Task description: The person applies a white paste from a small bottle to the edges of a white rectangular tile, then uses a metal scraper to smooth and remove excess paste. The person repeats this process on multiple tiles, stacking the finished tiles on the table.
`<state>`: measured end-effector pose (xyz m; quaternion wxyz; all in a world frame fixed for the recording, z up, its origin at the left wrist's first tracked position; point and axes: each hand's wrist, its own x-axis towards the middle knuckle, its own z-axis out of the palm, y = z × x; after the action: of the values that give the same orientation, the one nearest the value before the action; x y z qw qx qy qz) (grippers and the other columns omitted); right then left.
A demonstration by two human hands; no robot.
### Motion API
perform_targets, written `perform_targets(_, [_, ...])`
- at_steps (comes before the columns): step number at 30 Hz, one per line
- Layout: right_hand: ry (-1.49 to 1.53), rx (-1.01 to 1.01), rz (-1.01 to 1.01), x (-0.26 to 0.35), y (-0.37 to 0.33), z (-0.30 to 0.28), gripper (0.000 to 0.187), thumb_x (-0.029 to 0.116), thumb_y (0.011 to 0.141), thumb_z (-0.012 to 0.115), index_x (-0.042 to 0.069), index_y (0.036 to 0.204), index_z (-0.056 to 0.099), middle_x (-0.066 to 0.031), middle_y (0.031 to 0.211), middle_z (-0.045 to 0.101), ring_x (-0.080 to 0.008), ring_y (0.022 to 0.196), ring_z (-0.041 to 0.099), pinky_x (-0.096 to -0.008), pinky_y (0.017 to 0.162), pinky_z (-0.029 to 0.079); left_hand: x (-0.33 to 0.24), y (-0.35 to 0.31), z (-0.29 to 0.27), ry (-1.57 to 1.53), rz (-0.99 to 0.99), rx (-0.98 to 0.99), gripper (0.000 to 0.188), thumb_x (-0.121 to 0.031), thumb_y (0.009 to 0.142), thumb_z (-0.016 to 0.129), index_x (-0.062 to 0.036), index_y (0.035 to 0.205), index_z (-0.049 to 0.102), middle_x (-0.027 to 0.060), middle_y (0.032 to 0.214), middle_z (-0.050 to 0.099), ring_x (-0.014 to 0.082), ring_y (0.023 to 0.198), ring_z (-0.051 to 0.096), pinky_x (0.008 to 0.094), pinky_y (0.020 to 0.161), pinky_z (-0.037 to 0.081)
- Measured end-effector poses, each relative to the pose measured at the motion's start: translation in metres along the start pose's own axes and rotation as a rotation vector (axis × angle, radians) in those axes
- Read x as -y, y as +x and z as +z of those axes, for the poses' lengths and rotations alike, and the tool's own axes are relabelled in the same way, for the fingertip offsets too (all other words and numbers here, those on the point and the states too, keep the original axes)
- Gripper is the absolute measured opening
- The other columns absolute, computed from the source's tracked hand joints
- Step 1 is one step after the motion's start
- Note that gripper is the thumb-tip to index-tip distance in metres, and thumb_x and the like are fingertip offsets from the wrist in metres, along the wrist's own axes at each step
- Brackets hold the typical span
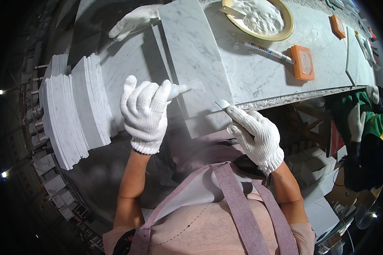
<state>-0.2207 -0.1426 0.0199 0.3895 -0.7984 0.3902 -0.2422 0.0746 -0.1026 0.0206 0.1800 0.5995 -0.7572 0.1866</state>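
Note:
My left hand (pixel 145 109), in a white knitted glove, is closed around a translucent squeeze bottle (pixel 175 91). The bottle's nozzle points right, its tip at a clear wet-looking patch (pixel 197 86) on a long grey-veined marble slab (pixel 191 46). Pinched in my gloved right hand (pixel 257 135) is a small flat metal scraper blade (pixel 222 104), held over the slab's right edge near its near end. Part of the blade is hidden by my fingers. The slab rests across other marble on the bench.
Upright marble strips (pixel 68 119) stand stacked at left. Behind right lie a yellow-rimmed bowl (pixel 288 29) of white paste with a spatula, a paint marker (pixel 268 52) and an orange block (pixel 302 63). A white glove (pixel 136 20) shows at far left; a person in green (pixel 372 114) is at right.

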Motion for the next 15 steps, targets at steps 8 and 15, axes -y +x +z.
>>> perform_targets(8, [-0.021, -0.014, -0.019, -0.0014, -0.0001, 0.0004, 0.053, 0.015, 0.091, 0.079, 0.015, 0.142, 0.064, -0.014, 0.09, 0.07, -0.0328, 0.079, 0.069, -0.0414, 0.068, 0.056, -0.0027, 0.0033, -0.0022, 0.026, -0.022, 0.015, 0.061, -0.009, 0.062, 0.09, -0.0158, 0.121, 0.075, 0.0003, 0.11, 0.064, 0.0223, 0.113, 0.062, 0.0533, 0.118, 0.044])
perform_targets(15, [-0.018, -0.023, -0.011, -0.0016, -0.0001, 0.0006, 0.052, 0.016, 0.091, 0.079, 0.016, 0.141, 0.065, -0.0144, 0.09, 0.07, -0.0334, 0.079, 0.069, -0.0416, 0.068, 0.057, -0.0019, 0.0035, -0.0006, 0.023, -0.004, -0.002, 0.059, -0.009, 0.064, 0.089, -0.0156, 0.121, 0.076, 0.0006, 0.11, 0.064, 0.0224, 0.112, 0.062, 0.0538, 0.116, 0.045])
